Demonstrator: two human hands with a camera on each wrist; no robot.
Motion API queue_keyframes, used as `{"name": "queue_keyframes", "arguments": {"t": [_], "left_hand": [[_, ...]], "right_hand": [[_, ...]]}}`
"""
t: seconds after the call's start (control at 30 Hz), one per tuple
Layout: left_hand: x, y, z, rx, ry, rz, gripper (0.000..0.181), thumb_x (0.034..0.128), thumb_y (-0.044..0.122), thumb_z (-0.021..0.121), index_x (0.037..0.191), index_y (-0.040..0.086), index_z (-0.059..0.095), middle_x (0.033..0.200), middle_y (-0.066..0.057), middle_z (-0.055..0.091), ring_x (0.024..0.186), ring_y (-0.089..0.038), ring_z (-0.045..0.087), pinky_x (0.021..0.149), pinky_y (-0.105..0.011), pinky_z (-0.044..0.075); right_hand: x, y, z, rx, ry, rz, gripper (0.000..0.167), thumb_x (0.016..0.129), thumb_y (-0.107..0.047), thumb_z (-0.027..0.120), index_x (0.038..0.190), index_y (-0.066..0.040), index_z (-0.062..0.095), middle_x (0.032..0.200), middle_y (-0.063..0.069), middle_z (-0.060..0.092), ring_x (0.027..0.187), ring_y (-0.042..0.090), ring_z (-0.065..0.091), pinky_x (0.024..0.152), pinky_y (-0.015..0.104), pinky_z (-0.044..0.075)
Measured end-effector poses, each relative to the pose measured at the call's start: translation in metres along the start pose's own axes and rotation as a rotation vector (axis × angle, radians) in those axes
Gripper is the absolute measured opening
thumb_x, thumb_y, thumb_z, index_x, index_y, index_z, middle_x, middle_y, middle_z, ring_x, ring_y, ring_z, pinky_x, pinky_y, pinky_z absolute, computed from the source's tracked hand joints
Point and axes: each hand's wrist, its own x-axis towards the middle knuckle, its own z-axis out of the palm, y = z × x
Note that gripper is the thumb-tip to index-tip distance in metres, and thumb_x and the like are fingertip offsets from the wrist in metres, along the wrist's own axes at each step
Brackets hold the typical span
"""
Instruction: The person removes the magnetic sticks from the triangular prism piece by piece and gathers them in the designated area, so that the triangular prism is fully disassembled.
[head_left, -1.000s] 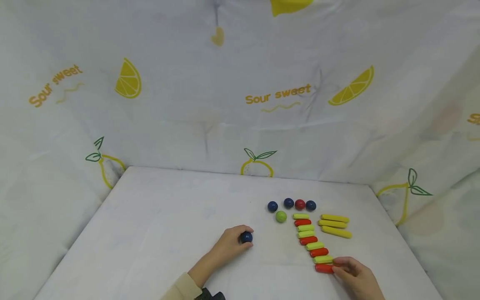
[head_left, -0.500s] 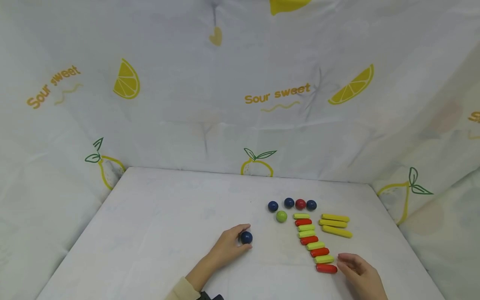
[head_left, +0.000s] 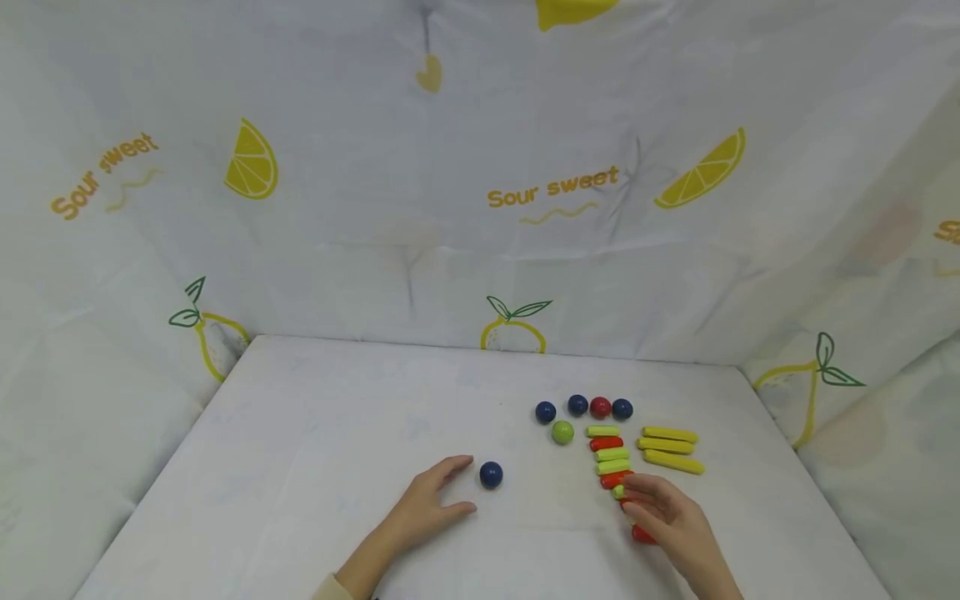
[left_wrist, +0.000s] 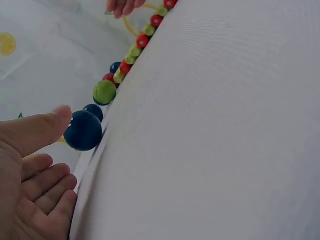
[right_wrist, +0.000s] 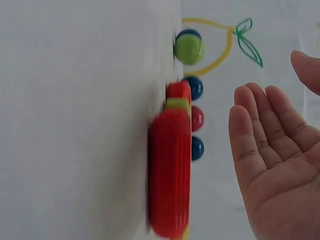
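Observation:
A dark blue ball [head_left: 491,475] sits on the white table just beyond the parted thumb and fingers of my left hand [head_left: 423,504]. In the left wrist view that hand [left_wrist: 40,175] has its palm bare, the ball [left_wrist: 83,131] a little past the thumb tip. Over the near end of a slanted row of short red and lime-green sticks hovers my right hand [head_left: 675,521], hiding part of the row. The nearest red stick [head_left: 643,534] pokes out beside it. In the right wrist view the right hand [right_wrist: 280,155] is spread and holds nothing, apart from the red stick [right_wrist: 170,172].
Beyond the row lie several more balls: a lime-green ball [head_left: 562,432], a red ball [head_left: 600,407] and dark blue ones. Three longer yellow sticks [head_left: 670,447] lie together to the right of the row. A lemon-print cloth [head_left: 375,208] hangs behind the table [head_left: 300,467].
My left hand has let go of the dark blue ball and drawn back to the left. My right hand has left the nearest red stick and moved up and leftward over the row.

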Motion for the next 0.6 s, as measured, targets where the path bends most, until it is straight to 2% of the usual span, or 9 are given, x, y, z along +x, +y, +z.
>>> {"name": "queue_keyframes", "arguments": {"t": [0.07,0.17,0.27,0.37,0.6], "left_hand": [[-0.003,-0.001,-0.002,-0.034,0.004,0.012,0.064,0.0817,0.037,0.072,0.136,0.012,0.048,0.139,-0.005,0.052,0.128,-0.025,0.050,0.107,-0.039,0.040],[-0.005,-0.002,-0.003,-0.072,0.010,0.006,0.064,0.0817,0.036,0.072,0.136,0.013,0.048,0.139,-0.005,0.052,0.128,-0.025,0.050,0.107,-0.039,0.039],[-0.005,-0.001,-0.003,-0.108,0.004,-0.010,0.063,0.0819,0.034,0.072,0.136,0.012,0.047,0.140,-0.004,0.051,0.129,-0.024,0.048,0.107,-0.038,0.038],[-0.004,0.000,-0.002,-0.127,-0.005,-0.021,0.063,0.0821,0.033,0.072,0.136,0.013,0.047,0.140,-0.003,0.051,0.131,-0.023,0.047,0.108,-0.038,0.037],[-0.004,0.000,-0.002,-0.155,-0.015,0.009,0.061,0.0834,0.030,0.071,0.136,0.011,0.047,0.140,-0.006,0.051,0.131,-0.026,0.046,0.108,-0.039,0.036]], "right_hand": [[0.005,-0.009,0.016,0.066,-0.040,-0.069,0.043,0.088,-0.022,0.067,0.126,-0.004,0.055,0.127,0.014,0.060,0.115,0.024,0.059,0.089,0.026,0.054],[0.014,-0.020,0.043,0.144,-0.155,-0.153,0.042,0.087,-0.017,0.069,0.125,-0.004,0.056,0.127,0.015,0.060,0.117,0.026,0.058,0.091,0.026,0.053],[0.022,-0.027,0.066,0.146,-0.293,-0.200,0.045,0.088,-0.020,0.068,0.128,-0.004,0.055,0.130,0.016,0.058,0.121,0.029,0.055,0.093,0.030,0.052],[0.029,-0.034,0.084,0.139,-0.390,-0.247,0.049,0.089,-0.023,0.066,0.131,-0.003,0.052,0.133,0.018,0.055,0.124,0.032,0.053,0.097,0.033,0.049],[0.051,-0.041,0.115,0.181,-0.446,-0.366,0.048,0.089,-0.013,0.065,0.132,0.003,0.049,0.134,0.024,0.053,0.124,0.035,0.052,0.100,0.033,0.046]]}}
